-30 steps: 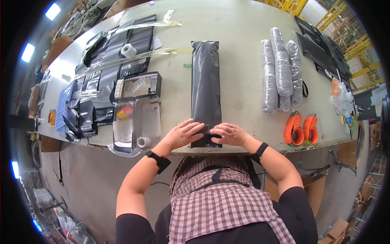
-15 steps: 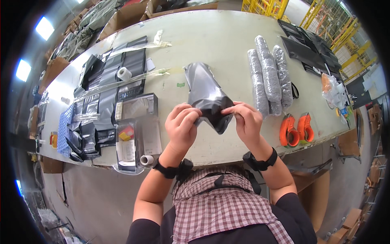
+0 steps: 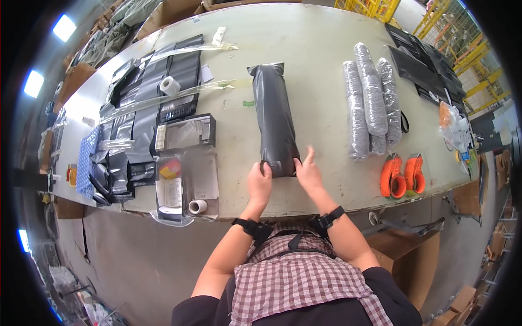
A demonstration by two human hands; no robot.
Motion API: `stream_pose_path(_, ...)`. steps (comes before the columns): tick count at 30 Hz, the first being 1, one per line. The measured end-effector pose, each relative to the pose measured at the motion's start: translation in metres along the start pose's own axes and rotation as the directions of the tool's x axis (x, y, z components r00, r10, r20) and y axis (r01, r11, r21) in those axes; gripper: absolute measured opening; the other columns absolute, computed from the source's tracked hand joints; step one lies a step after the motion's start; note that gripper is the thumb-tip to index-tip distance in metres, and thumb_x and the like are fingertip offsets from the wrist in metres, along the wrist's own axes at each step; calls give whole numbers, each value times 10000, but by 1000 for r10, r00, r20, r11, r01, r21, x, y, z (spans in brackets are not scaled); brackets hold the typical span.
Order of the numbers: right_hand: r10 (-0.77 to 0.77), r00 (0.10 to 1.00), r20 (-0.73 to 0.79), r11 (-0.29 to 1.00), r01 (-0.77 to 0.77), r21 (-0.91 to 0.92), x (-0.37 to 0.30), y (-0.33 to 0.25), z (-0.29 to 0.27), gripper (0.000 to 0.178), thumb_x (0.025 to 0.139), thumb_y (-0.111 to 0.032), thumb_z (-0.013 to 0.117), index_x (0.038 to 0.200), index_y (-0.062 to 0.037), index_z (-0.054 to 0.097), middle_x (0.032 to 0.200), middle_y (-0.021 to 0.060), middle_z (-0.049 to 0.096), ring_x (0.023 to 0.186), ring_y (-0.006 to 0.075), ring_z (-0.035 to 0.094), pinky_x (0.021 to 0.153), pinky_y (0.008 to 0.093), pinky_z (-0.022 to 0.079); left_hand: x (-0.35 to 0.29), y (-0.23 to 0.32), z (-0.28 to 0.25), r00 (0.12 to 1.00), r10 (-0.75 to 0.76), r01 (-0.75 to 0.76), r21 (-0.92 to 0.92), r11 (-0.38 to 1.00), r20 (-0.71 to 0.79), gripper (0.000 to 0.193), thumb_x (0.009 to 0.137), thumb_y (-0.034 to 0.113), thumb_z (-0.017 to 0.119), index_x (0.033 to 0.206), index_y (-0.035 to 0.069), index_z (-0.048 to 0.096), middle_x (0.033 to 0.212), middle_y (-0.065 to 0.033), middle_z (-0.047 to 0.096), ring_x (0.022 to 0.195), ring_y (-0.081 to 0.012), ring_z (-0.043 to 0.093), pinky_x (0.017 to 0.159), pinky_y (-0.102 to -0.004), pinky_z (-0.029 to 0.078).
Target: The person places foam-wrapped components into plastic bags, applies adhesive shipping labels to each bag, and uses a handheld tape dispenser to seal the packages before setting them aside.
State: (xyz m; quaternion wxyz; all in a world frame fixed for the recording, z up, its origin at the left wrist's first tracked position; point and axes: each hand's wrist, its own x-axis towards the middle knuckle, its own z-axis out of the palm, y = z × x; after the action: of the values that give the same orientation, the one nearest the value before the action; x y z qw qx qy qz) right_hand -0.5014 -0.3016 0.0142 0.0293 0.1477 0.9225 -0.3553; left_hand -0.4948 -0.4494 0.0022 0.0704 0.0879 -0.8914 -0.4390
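- Black bag [image 3: 276,119]: long, filled-looking, lying lengthwise mid-surface, near end toward us; contents hidden.
- Left hand [image 3: 259,187]: narrow, holding the bag's near left corner.
- Right hand [image 3: 309,176]: holding the near right corner, one finger sticking out.
- Surface [image 3: 321,87]: pale, scuffed, edge bowed by the lens; we see a green scrap [image 3: 248,103] just left of the bag.
- Right of bag: clear-wrapped grey rolls [image 3: 371,103] side by side, two orange tape dispensers [image 3: 403,176] nearer us.
- Left of bag: dark open box [image 3: 212,130], white papers inside.
- Just nearer us, clear container [image 3: 186,179]: we see papers plus red and yellow pieces in it; white roll [image 3: 198,207] at its near right corner.
- Farther left: flat black packaging [image 3: 147,103], clear strips across, another white roll [image 3: 169,86] on top.
- Far right: more flat black sheets [image 3: 421,70].
- Room: grey floor [image 3: 147,255], yellow mesh fencing [image 3: 363,8], bright lights [image 3: 64,28] at left.
- Cardboard box [image 3: 413,266] below the edge, right; we can't tell its contents.
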Motion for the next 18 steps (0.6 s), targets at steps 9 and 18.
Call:
stream_pose_path(9, -213, 962, 169, 941, 249, -228, -24, 21, 9, 405, 832, -134, 456, 1195, 18, 362, 643, 234, 586, 611, 414, 585, 559, 508, 460, -11, -8, -15, 993, -55, 66, -114, 991, 102, 372, 817, 20, 487, 1179, 11, 406, 850, -186, 564, 792, -331, 559, 726, -387, 443)
stream_pose_path(18, -347, 920, 180, 932, 360, -47, -53, 27, -29, 405, 776, -60, 531, 1162, 5, 426, 858, 201, 588, 680, 375, 588, 641, 443, 480, 36, -44, -123, 974, 188, -60, 653, 755, -128, 374, 725, 217, 690, 1021, 18, 576, 989, -145, 569, 909, -305, 547, 772, -379, 451)
